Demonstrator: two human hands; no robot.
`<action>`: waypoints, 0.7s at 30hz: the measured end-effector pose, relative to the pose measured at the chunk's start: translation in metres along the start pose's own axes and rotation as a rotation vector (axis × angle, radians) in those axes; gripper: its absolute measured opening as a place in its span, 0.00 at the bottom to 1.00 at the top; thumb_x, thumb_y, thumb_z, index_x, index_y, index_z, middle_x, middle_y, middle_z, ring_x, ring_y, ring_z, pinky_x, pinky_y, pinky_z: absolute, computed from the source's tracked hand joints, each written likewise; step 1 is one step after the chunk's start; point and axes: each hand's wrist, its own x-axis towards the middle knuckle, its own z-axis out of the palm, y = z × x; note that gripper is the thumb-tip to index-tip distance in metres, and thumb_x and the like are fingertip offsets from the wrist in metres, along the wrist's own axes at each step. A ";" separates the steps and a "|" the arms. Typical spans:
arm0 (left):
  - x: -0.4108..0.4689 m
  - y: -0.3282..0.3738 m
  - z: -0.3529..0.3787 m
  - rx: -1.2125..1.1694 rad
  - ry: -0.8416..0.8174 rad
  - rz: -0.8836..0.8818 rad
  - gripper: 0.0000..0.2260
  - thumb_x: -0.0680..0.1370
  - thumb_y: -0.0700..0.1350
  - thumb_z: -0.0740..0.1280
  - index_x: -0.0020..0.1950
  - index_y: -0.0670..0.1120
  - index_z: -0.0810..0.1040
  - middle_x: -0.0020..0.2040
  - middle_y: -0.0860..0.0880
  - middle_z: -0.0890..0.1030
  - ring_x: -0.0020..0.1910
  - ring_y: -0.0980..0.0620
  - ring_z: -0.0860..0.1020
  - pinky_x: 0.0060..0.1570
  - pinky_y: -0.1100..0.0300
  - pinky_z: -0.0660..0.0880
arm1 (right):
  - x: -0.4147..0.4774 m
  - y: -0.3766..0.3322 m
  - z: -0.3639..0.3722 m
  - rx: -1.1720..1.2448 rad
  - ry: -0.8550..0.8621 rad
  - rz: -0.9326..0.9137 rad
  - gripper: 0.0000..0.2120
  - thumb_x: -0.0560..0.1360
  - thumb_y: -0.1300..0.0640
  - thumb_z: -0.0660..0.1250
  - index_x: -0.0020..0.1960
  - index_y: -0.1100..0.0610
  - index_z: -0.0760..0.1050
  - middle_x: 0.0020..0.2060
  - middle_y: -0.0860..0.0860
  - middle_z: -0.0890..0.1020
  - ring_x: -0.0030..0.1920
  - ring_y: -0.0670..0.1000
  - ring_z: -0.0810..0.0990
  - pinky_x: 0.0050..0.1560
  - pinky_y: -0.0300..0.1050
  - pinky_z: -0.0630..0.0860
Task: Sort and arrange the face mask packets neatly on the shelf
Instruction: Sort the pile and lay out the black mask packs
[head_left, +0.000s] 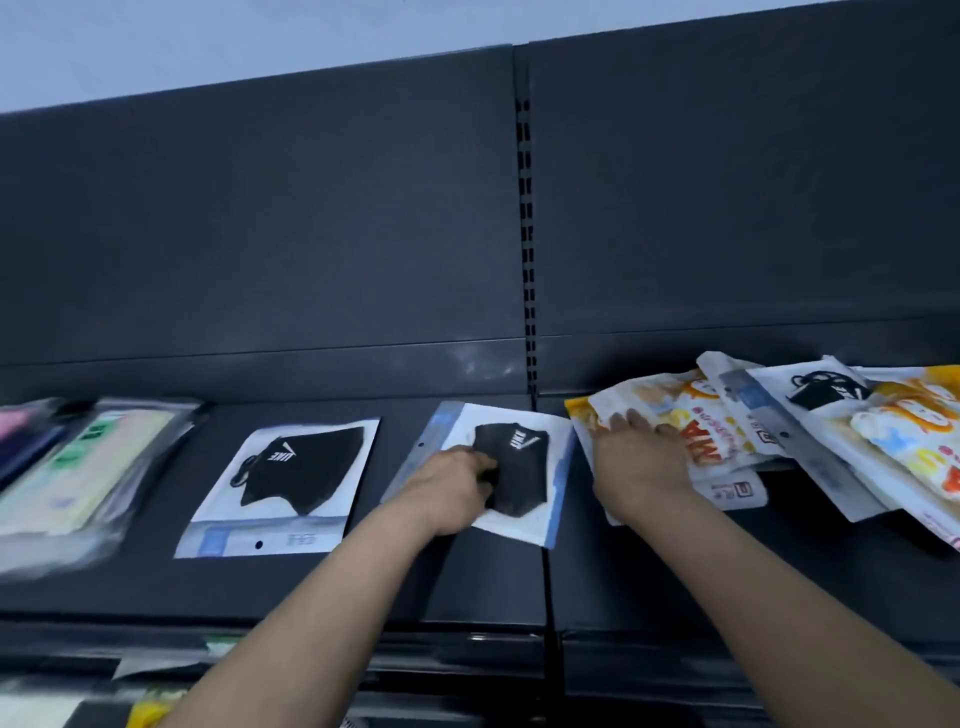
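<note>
On the dark shelf (483, 577) lie several face mask packets. My left hand (457, 488) grips a tilted clear packet with a black mask (524, 467) at the shelf's middle. To its left a second black mask packet (291, 478) lies flat. My right hand (644, 457) rests with straight fingers on an orange and white packet (675, 415), part of a messy overlapping pile of packets (841, 436) at the right.
A blurred stack of pastel packets (88, 467) sits at the far left. The shelf's dark back panel (260, 234) rises behind, with a slotted upright (525, 234) in its middle. More packets show on a lower shelf (150, 701) at the bottom left.
</note>
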 end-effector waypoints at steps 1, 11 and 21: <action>-0.002 0.000 -0.002 -0.049 -0.005 -0.018 0.18 0.80 0.48 0.60 0.71 0.53 0.70 0.71 0.52 0.70 0.69 0.50 0.68 0.62 0.62 0.66 | 0.001 -0.005 0.000 0.052 0.062 -0.067 0.21 0.73 0.59 0.62 0.66 0.54 0.70 0.66 0.52 0.71 0.69 0.54 0.64 0.65 0.52 0.64; 0.001 -0.021 -0.004 -0.090 0.153 -0.402 0.18 0.79 0.52 0.59 0.64 0.43 0.69 0.63 0.42 0.75 0.63 0.39 0.71 0.58 0.51 0.69 | -0.010 -0.049 0.020 0.179 0.033 -0.253 0.14 0.78 0.61 0.58 0.63 0.59 0.69 0.59 0.56 0.73 0.60 0.55 0.73 0.44 0.46 0.69; 0.023 -0.002 0.007 -0.040 0.122 -0.353 0.32 0.76 0.64 0.61 0.75 0.48 0.60 0.73 0.46 0.66 0.72 0.43 0.61 0.67 0.47 0.64 | -0.022 -0.040 0.031 0.425 0.001 -0.303 0.26 0.81 0.54 0.57 0.76 0.54 0.52 0.75 0.56 0.57 0.77 0.55 0.51 0.71 0.50 0.64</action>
